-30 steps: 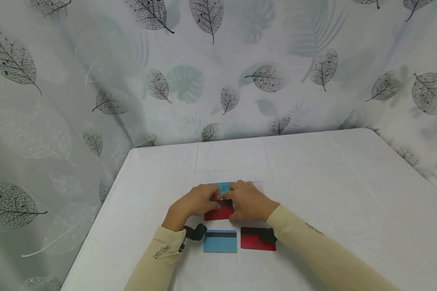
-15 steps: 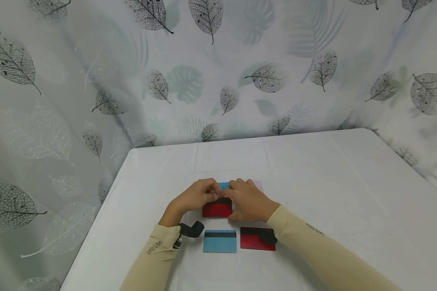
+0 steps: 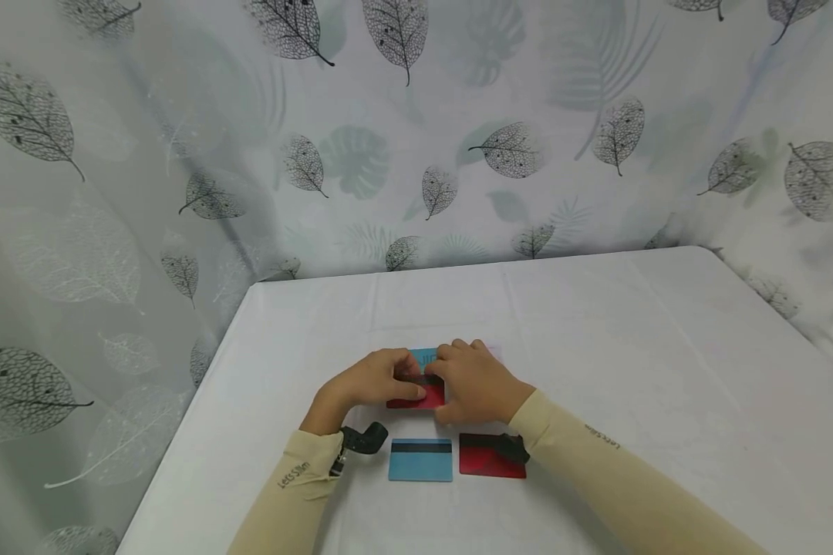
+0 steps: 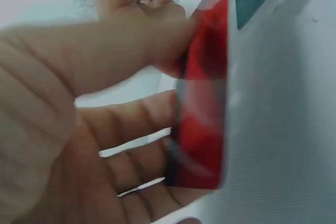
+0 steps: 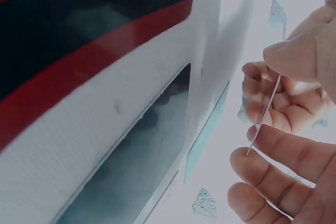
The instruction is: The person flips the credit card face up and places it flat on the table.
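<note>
Between both hands, a red card [image 3: 433, 397] with a black stripe stands tilted above the white table. My left hand [image 3: 368, 379] grips its left end; the left wrist view has the thumb across the card's red face [image 4: 202, 124] and the fingers behind it. At its right end is my right hand [image 3: 475, 389], thumb on the near edge and fingers on the far one. In the right wrist view the same card shows edge-on as a thin line [image 5: 266, 108]. Behind it lies a blue lettered card [image 3: 425, 358], partly covered by the hands.
Nearer me on the white tabletop [image 3: 597, 331] lie a light blue striped card [image 3: 419, 465] and another red striped card [image 3: 482, 461]. A dark glossy card [image 5: 131, 150] rests below my right hand. A pale pinkish card [image 3: 496, 353] sits beyond it. Leaf-print curtains [image 3: 361, 216] surround the table.
My left hand moved slightly away and left from one second ago. Its thumb left the red card's face, then returned over it. The card's near edge shifted farther back; my right hand stayed nearly still.
</note>
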A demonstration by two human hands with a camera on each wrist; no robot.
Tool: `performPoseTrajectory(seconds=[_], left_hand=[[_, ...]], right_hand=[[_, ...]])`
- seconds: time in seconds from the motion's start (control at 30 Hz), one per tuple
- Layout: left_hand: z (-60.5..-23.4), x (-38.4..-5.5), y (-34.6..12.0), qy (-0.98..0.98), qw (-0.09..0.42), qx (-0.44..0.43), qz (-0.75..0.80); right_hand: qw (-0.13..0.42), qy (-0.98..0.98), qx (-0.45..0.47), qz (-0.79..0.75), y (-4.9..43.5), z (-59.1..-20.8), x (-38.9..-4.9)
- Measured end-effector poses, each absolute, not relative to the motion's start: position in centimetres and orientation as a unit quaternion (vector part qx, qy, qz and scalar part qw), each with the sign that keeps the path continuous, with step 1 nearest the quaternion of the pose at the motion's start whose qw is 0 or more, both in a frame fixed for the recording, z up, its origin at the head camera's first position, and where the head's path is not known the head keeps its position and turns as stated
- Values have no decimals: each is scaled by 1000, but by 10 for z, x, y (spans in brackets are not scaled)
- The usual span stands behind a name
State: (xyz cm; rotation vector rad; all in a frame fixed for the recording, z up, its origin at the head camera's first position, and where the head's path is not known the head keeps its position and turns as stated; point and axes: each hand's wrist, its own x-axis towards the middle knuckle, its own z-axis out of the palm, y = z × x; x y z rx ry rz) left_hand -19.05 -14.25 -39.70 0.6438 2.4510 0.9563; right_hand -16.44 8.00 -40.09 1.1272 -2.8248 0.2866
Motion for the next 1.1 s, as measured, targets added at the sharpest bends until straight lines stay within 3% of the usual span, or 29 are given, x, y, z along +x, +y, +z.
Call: performPoseTrajectory(seconds=[0.3,0.57,1.1], left_hand=[[-387,-181,-134,917,189,252,245],[-381,-181,-134,921,164,255,245],[-377,-180,-136,905,182,260,284]], right_hand=[[21,-928,348,133,82,-400,-166],[11,-929,342,141,83,-402,-166],[-30,-917,334,215,84,-400,-165]])
